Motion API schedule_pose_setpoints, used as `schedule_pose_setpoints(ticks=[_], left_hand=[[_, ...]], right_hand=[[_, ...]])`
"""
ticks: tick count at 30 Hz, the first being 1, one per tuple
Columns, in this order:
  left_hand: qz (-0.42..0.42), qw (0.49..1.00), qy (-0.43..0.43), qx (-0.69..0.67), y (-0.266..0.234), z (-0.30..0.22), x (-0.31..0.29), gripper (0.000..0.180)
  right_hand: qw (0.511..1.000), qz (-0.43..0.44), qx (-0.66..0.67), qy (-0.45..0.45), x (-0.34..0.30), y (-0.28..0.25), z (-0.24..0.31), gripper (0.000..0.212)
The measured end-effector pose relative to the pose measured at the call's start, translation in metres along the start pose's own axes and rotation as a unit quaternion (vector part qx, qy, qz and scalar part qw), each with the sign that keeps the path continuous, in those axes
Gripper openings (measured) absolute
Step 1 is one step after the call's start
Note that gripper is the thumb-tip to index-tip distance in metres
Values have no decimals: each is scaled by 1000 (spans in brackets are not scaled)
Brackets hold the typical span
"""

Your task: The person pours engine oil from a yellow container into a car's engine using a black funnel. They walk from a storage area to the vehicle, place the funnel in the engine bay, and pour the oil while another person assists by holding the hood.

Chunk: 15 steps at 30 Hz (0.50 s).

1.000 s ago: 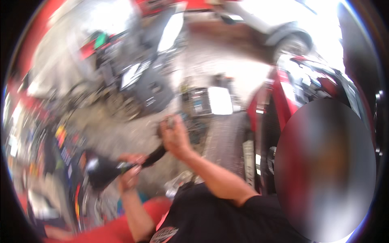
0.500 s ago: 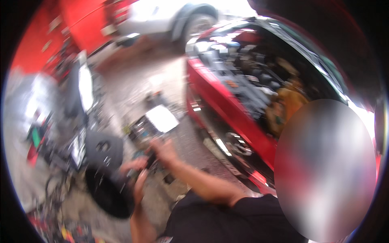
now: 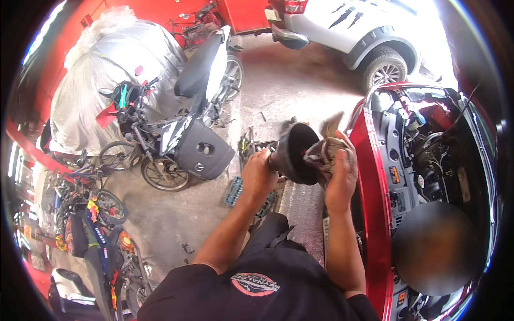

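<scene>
A black funnel (image 3: 289,155) is held in front of my body, its wide mouth facing right. My left hand (image 3: 261,174) closes around the funnel's narrow end. At the mouth, my right hand (image 3: 344,179) grips a crumpled greyish-brown rag (image 3: 325,152). Part of the rag reaches the funnel's inner rim, and a loose end sticks up above my fingers.
To the right, a red car (image 3: 371,192) stands with its engine bay exposed. A scooter (image 3: 209,80) and a dark grey plastic cover (image 3: 202,150) are at left. On the floor lies a teal socket tray (image 3: 234,191). A white pickup (image 3: 353,32) is parked behind.
The view has swung, and the picture is sharper. The funnel has come up from low left to between my hands. My right hand has moved to its mouth with the rag.
</scene>
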<state>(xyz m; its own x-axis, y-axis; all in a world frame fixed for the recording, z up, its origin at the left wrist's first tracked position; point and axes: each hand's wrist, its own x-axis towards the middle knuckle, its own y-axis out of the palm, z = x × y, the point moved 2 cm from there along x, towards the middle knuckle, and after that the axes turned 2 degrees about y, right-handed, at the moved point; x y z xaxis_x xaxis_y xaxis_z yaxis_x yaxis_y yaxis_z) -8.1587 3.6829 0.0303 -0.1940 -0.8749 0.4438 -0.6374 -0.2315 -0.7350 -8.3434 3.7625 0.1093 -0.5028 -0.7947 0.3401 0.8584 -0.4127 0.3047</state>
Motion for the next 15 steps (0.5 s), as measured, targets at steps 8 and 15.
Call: schedule_pose_setpoints(ticks=[8, 15], left_hand=[[61, 994, 17, 87, 13, -20, 47, 28], [-72, 995, 66, -31, 28, 0, 87, 26]], right_hand=[[764, 306, -486, -295, 26, 37, 42, 29], [637, 432, -547, -330, 127, 82, 43, 23]])
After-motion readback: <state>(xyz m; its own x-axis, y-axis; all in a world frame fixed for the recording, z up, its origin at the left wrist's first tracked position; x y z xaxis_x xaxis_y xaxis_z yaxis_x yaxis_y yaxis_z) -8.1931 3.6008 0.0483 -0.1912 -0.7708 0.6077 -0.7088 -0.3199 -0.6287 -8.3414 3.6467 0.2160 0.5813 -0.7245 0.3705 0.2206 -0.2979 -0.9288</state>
